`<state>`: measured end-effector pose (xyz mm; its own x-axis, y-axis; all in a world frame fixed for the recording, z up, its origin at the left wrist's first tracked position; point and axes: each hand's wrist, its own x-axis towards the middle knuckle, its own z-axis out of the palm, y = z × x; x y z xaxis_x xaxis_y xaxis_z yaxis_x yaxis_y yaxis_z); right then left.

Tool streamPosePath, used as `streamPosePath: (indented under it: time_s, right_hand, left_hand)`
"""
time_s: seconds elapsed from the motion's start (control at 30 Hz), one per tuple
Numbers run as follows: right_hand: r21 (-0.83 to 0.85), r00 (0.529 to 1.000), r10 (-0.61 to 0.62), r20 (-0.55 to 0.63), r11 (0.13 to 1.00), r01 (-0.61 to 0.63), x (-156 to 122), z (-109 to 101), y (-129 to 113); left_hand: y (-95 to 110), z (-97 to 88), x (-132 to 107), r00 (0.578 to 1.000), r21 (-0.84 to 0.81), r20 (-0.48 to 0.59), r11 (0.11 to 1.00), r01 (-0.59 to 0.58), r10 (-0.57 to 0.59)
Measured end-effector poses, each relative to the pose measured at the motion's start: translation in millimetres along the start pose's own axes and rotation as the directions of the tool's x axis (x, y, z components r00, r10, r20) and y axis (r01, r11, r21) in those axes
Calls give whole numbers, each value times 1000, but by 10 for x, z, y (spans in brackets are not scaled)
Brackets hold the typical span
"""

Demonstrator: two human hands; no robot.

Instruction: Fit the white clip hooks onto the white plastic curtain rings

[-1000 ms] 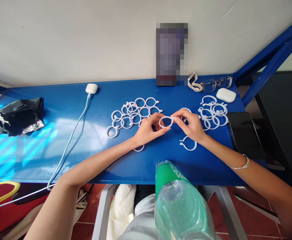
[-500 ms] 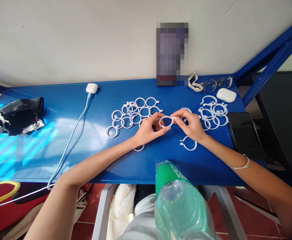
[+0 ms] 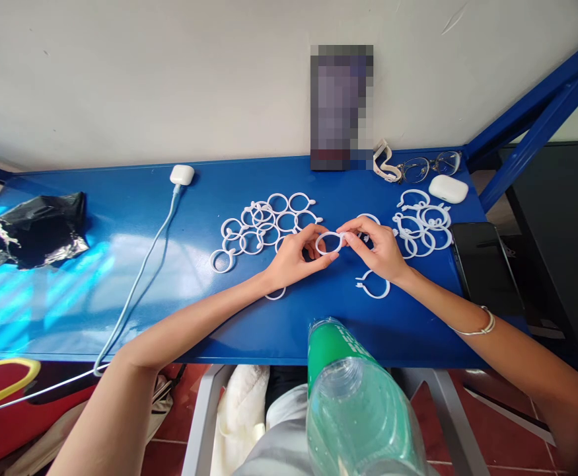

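Both hands pinch one white plastic ring (image 3: pixel 329 242) just above the blue table (image 3: pixel 170 291). My left hand (image 3: pixel 293 256) grips the ring's left side between thumb and fingers. My right hand (image 3: pixel 378 250) grips its right side. Behind my left hand lies a cluster of several white rings (image 3: pixel 263 225). A second cluster of white rings (image 3: pixel 420 221) lies to the right of my right hand. One open ring (image 3: pixel 372 284) rests on the table under my right wrist, and part of another ring (image 3: pixel 275 295) shows beneath my left wrist.
A green-labelled clear bottle (image 3: pixel 353 403) stands close below the camera. A white charger (image 3: pixel 181 174) with cable, a black bag (image 3: pixel 36 228), glasses (image 3: pixel 427 166), an earbud case (image 3: pixel 447 188), a dark phone (image 3: pixel 484 264) and a blurred upright object (image 3: pixel 341 106) sit around the table.
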<state>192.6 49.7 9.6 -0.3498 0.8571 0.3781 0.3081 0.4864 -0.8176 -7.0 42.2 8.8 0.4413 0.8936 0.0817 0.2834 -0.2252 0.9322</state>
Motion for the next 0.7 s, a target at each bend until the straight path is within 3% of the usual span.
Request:
streamPosePath:
  time_s: [0.7]
  right_hand:
    - [-18, 999, -21, 29, 1000, 22, 0, -7, 8]
  left_hand:
    - [5, 1, -1, 1000, 13, 10, 1000, -12, 12]
